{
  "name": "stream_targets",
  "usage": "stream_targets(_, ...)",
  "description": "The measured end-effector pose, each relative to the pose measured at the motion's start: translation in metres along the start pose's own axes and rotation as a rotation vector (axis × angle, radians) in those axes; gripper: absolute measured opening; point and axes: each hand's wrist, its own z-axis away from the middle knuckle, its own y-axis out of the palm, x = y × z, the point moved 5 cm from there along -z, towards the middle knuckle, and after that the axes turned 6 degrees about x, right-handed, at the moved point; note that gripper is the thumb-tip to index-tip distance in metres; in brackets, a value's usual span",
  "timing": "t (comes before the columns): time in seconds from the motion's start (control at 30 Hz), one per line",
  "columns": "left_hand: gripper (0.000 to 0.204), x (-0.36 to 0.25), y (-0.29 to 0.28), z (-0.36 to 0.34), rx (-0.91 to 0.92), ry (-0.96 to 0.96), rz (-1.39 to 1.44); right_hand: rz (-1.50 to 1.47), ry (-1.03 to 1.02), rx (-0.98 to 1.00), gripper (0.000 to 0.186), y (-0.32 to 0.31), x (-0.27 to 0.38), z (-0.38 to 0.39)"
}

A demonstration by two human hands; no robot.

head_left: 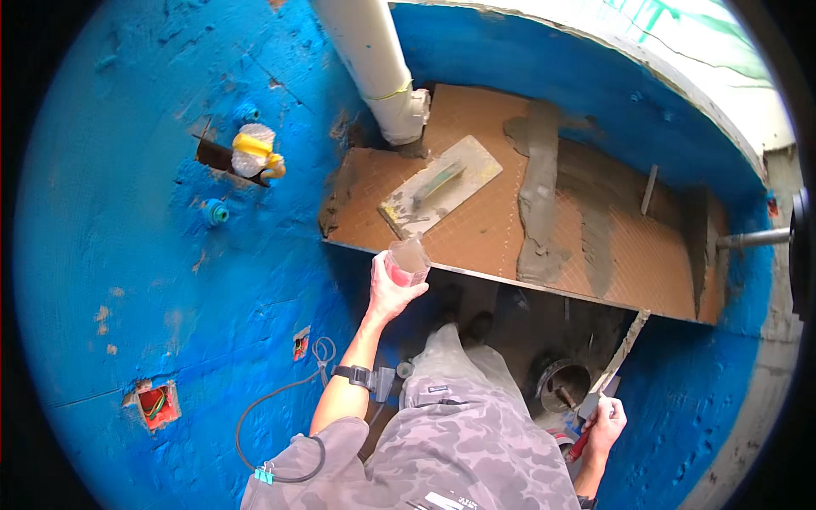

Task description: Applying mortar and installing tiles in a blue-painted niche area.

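My left hand [391, 289] is closed around a small clear plastic container [410, 257], held up at the near edge of a brown panel. Something greyish and some red show through its sides. Low on the right, my right hand [604, 422] grips a long, narrow, mortar-smeared blade tool [623, 350] with a red handle partly hidden by the hand. The blade points up, its tip close to the panel's edge. On the brown grid-backed panel [484, 223] lies a plastering float [442, 185], handle up. Grey mortar [541, 191] spreads in bands to the right of it.
Blue-coated walls [110, 280] stand left and behind. A white pipe [374, 64] comes down at the panel's far left corner. Pipe fittings [255, 151] and an open wiring box [157, 405] sit in the left wall. Below the panel is a round container [564, 384].
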Motion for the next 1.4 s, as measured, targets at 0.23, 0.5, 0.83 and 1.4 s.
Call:
stream_targets(0.23, 0.097, -0.033, 0.044, -0.005, 0.111, -0.004, -0.11, -0.075, 0.033, -0.06, 0.018, -0.023, -0.017, 0.016)
stream_targets(0.5, 0.096, -0.072, 0.084, -0.006, 0.226, 0.024, -0.209, -0.143, 0.061, -0.128, 0.021, -0.05, -0.033, 0.029)
stream_targets(0.83, 0.095, -0.082, 0.117, -0.034, 0.325, 0.072, -0.063, -0.244, 0.07, -0.241, 0.02, -0.064, -0.052, 0.036)
stream_targets(1.4, 0.096, -0.166, 0.143, -0.243, 0.08, 0.061, -0.154, -0.312, 0.184, -0.442, 0.018, 0.003, -0.025, 0.063)
